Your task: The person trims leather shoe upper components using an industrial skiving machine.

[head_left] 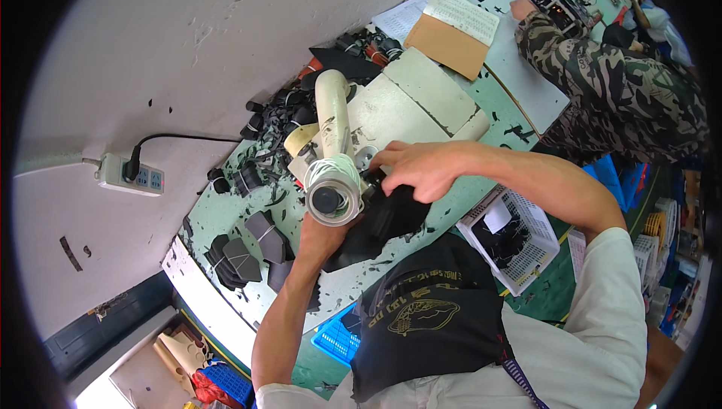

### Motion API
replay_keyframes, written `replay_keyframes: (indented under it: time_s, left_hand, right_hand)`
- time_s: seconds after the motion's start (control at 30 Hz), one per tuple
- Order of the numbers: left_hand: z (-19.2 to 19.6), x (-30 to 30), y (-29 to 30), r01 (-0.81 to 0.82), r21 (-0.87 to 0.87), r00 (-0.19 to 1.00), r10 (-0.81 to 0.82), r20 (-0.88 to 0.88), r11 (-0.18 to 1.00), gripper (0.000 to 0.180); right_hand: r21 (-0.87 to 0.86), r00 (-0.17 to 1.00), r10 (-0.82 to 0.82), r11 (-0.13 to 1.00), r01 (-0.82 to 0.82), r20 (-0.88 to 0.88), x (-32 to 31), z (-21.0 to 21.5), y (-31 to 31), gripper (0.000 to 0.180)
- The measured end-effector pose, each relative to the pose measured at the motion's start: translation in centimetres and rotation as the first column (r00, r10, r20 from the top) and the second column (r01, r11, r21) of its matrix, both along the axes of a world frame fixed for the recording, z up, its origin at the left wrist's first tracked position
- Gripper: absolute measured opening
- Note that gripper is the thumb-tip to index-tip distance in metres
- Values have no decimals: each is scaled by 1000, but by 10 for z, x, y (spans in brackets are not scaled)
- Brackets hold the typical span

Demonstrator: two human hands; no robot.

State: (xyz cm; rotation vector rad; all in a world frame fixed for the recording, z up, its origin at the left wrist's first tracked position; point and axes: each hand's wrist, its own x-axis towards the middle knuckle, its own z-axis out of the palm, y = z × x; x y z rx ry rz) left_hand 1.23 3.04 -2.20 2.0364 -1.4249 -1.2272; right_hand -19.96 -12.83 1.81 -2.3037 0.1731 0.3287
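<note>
A cream-painted bench machine (331, 112) with a curved arm and a round end stands on the table. A dark, flat sheet (387, 222), like leather or fabric, lies at its near side and hangs over the table edge. My left hand (322, 234) is at the sheet's left part, its fingers hidden behind the machine's round end. From the right, my right hand (425, 171) reaches in with bent fingers close to the machine's working point. Its fingertips meet the dark sheet's upper edge, and what they pinch is hidden.
Dark cut pieces (244, 255) lie stacked at the left, with scraps and bundles (289, 112) along the wall. An open notebook (455, 29) lies behind the machine. A white basket (519, 247) stands below the table's right edge. Another person's camouflage sleeve (560, 48) shows upper right.
</note>
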Motion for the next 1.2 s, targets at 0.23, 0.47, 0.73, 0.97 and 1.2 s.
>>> replay_keyframes:
  time_s: [0.23, 0.47, 0.73, 0.97, 1.2]
  left_hand:
    - [13, 11, 14, -25, 155, 999, 32, -42, 988, 29]
    - [-16, -22, 16, -82, -171, 957, 125, 261, 982, 30]
    - [-53, 14, 194, -858, -101, 498, 864, 67, 503, 43]
    - [-132, 87, 244, -963, 218, 207, 951, 228, 158, 71]
    - [-87, 60, 194, -907, 330, 178, 949, -259, 261, 47]
  right_hand:
    - [16, 954, -95, 995, 103, -285, -10, 19, -1, 45]
    - [-1, 999, 14, 1000, -14, 32, 5, -2, 12, 46]
    - [-216, 901, -433, 877, 429, 28, -58, 65, 21, 45]
    - [889, -162, -955, -290, 355, -247, -109, 1, 39, 36]
    - [610, -587, -757, -617, 497, -287, -208, -138, 23, 35]
